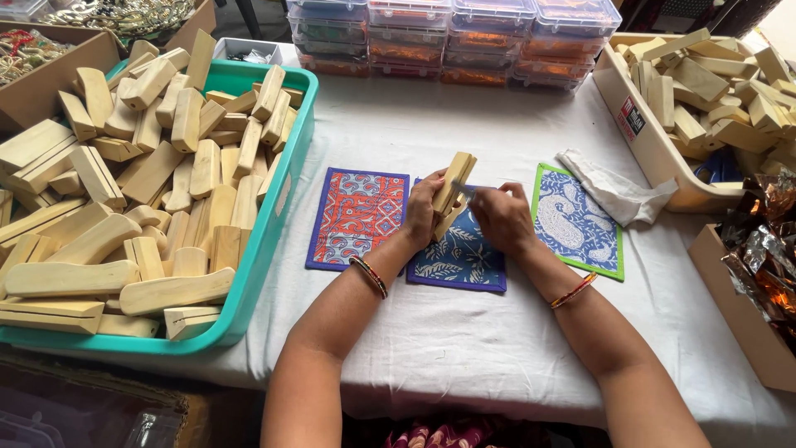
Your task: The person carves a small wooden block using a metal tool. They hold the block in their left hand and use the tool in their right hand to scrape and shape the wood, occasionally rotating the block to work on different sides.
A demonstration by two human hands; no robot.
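The left hand [424, 211] grips a slotted wooden block [453, 184] upright, fingers wrapped around its lower half so the slotted top stands free above the table. The right hand [500, 217] is pinched narrow on a small bluish piece [464, 189], pressed against the block's side near the slot; what the piece is cannot be told. Both hands hover over a blue leaf-print mat [458, 253], the middle of 3 quilted mats laid side by side on the white tablecloth [464, 340], probably as a soft working pad. A red-and-blue mat [358, 217] lies to its left, a green-edged paisley mat [576, 222] to its right, with a crumpled white cloth [613, 192] just beyond. A teal tray [274, 241] on the left is heaped with similar blocks, within easy reach of the left hand; a cream tub [655, 145] at the right holds another heap and bears a small red-and-white rectangular label on its near wall. At the back stand stacked clear plastic boxes [452, 37] with orange contents. A cardboard box [738, 299] of shiny foil wrappers sits at the right edge.
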